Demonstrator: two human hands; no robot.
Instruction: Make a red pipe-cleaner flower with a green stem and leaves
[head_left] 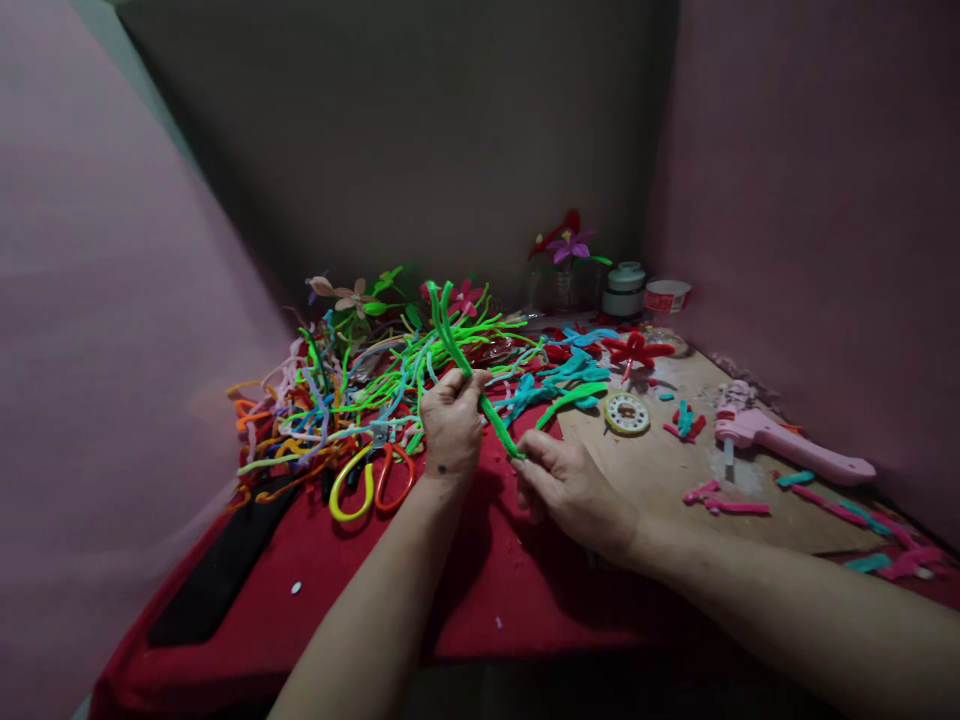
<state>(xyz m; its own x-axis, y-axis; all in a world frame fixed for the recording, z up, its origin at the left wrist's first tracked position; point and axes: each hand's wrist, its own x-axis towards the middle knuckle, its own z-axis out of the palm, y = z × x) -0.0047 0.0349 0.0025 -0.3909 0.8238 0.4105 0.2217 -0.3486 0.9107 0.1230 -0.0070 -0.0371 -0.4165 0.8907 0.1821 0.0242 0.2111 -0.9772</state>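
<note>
Bright green pipe cleaners (496, 424) run between my two hands, slanting from upper left to lower right. My left hand (453, 420) is closed round their middle, with two loose ends rising above the fist. My right hand (555, 485) pinches their lower end, above the red cloth. A green leaf-shaped piece (571, 397) sticks out just above the right hand; I cannot tell whether it joins what I hold. Beside my left wrist lie scissors (373, 484) with one yellow and one orange-red handle loop.
A tangled heap of coloured pipe cleaners (360, 390) covers the table's back left. To the right, a pink glue gun (787, 440) rests on a board (645, 500), near a round white dial-like disc (627, 413). Pipe-cleaner flowers (570, 246) stand behind. A black strip (217, 575) lies front left.
</note>
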